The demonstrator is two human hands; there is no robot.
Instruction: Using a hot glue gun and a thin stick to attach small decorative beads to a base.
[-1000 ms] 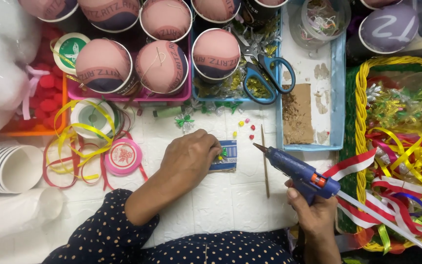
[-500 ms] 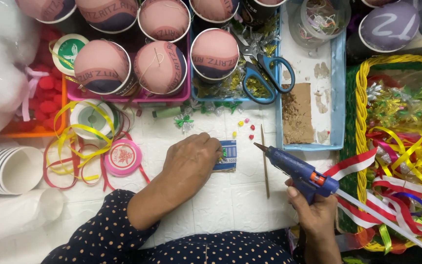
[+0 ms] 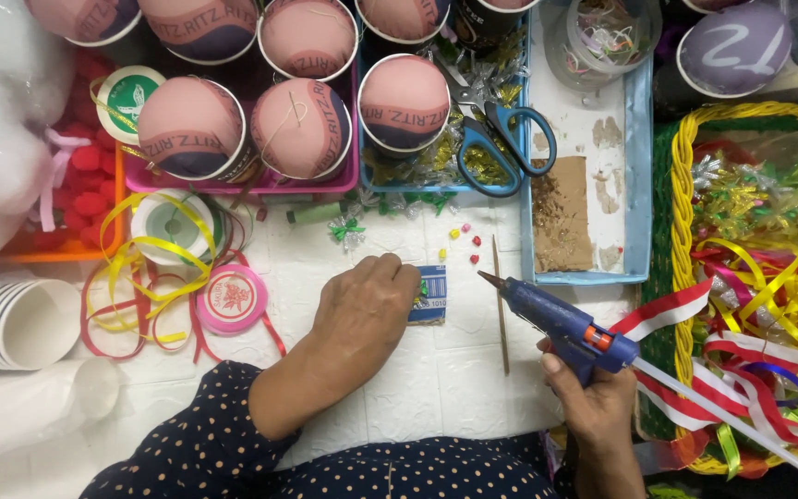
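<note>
Glue gun (image 3: 556,323), blue with an orange trigger, is gripped in the right hand (image 3: 602,407) near the right part of the counter's (image 3: 417,388) near edge, its nozzle aimed toward the counter's middle. The right fingers are wrapped closed around the handle, and a white cord is seen trailing from it toward the near right corner. The left hand (image 3: 367,310) is laid palm down at the middle of the counter, its fingers curled onto a small blue card (image 3: 431,296), which is pressed flat beneath the fingertips; whether anything is pinched cannot be told. A thin wooden stick (image 3: 501,310) lies between the card and the nozzle, close to both. Small coloured beads (image 3: 459,240) are scattered just beyond the card. A pink ribbon spool (image 3: 231,298) with loose red and yellow ribbon is found to the left of the hand, and a stack of white paper cups (image 3: 11,323) rests at the left edge. Blue-handled scissors (image 3: 501,139) lie in a tray toward the far edge, beside pink-covered round tins (image 3: 302,125). A basket (image 3: 685,185) filled with ribbons stands at the right edge.
</note>
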